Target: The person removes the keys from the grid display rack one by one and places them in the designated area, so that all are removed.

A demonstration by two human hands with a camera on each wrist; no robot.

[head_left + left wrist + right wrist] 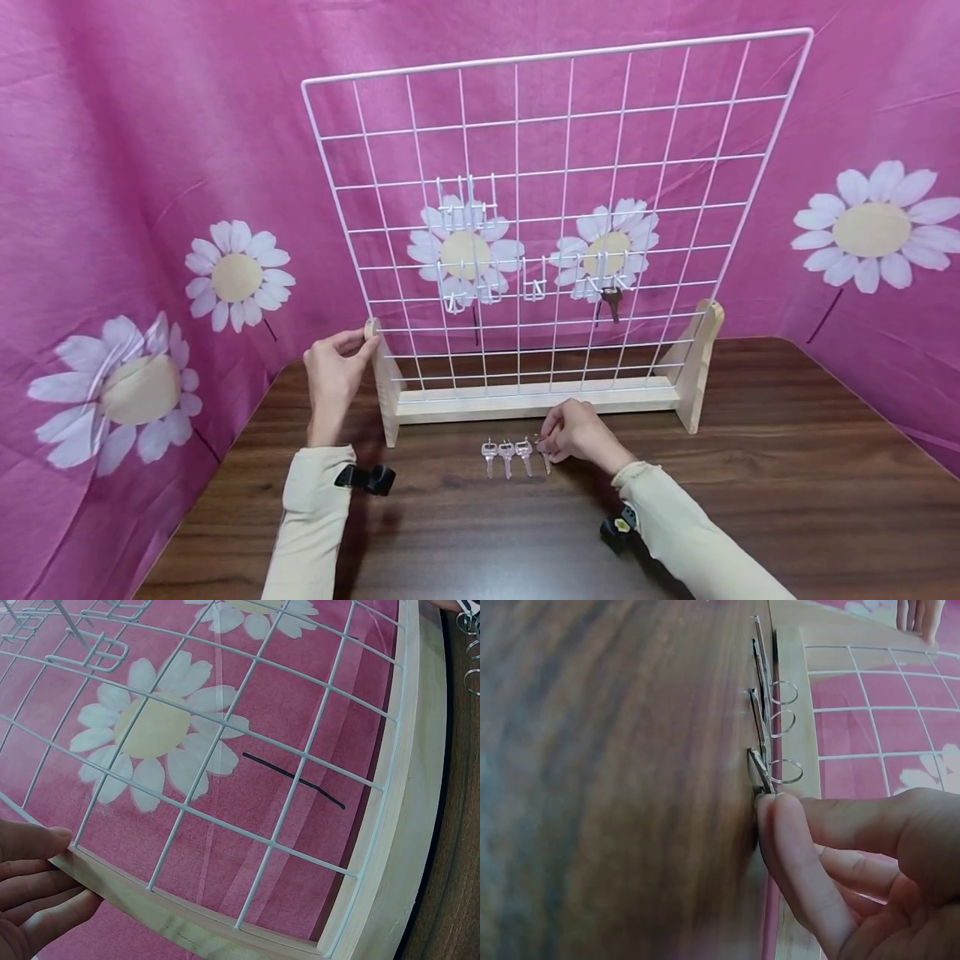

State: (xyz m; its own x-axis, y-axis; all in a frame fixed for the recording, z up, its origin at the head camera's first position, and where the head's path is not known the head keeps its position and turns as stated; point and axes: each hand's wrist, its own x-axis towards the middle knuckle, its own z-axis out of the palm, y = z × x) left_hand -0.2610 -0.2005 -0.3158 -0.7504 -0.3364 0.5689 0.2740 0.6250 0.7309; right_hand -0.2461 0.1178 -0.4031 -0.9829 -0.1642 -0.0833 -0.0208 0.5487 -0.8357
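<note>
My left hand (pixel 335 371) pinches the top of the left wooden upright (pixel 386 387) of a stand that carries a white wire grid (pixel 517 171). In the left wrist view, the thumb lies on the near side of that wooden edge, with the other fingers beneath. Low in front of the stand, my right hand (pixel 576 433) pinches a silver key (pixel 547 461) on the table. Its fingertips hide the upper part of the key. Just left of it lie three more keys (pixel 507 460) in a row, with rings (pixel 784 724) showing in the right wrist view.
Several white wire hooks (pixel 453 302) hang on the grid. A darker key (pixel 612 303) hangs from a hook at the right. The stand's wooden base bar (pixel 465 407) runs behind the loose keys on the brown table (pixel 450 533). Pink flowered cloth (pixel 247 158) surrounds the table.
</note>
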